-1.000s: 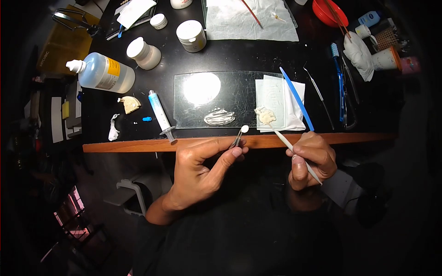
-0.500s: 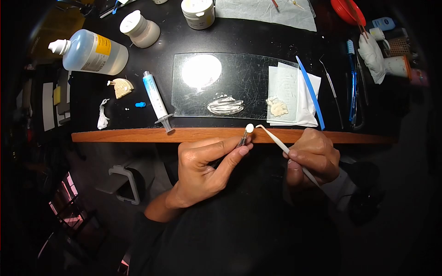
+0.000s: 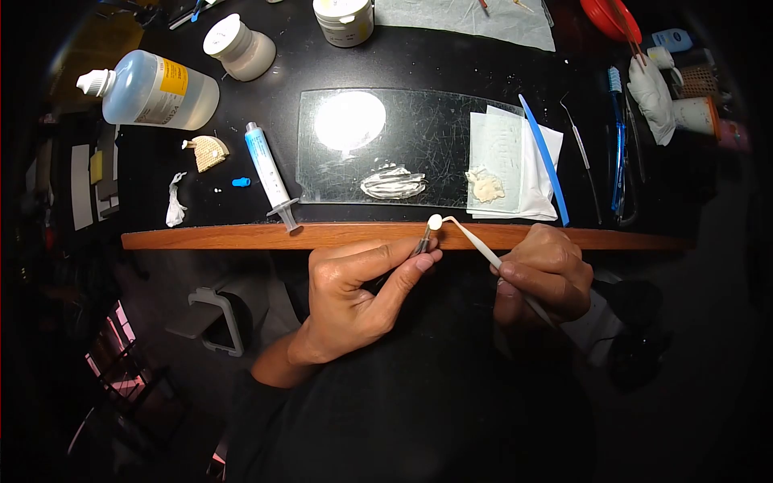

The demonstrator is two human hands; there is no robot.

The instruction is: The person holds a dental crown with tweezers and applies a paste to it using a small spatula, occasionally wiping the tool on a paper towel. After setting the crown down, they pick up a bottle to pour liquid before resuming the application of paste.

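Observation:
In the head view, my left hand (image 3: 362, 294) pinches a short, dark metal holder (image 3: 423, 243) between thumb and fingers. At its upper end sits a small rounded white piece (image 3: 436, 222) that looks like a dental crown. My right hand (image 3: 547, 278) is closed around a white dental probe (image 3: 481, 246) in a pen-like grip. The probe's thin bent tip points left and meets or nearly meets the white piece; contact is too small to tell. Both hands are raised in front of the wooden table edge.
A glass slab (image 3: 419, 113) bears a smeared white paste (image 3: 393, 183). Beside it lie paper sheets (image 3: 493, 133) with a cream lump (image 3: 485, 186) and a blue strip (image 3: 543, 159). Leftward are a syringe (image 3: 267, 165), a large bottle (image 3: 161, 88), a dental model piece (image 3: 209, 153) and jars (image 3: 344, 20).
The probe's tip has moved slightly left, right up to the white piece. My left hand keeps nearly the same place and grip. The whole view has shifted a little.

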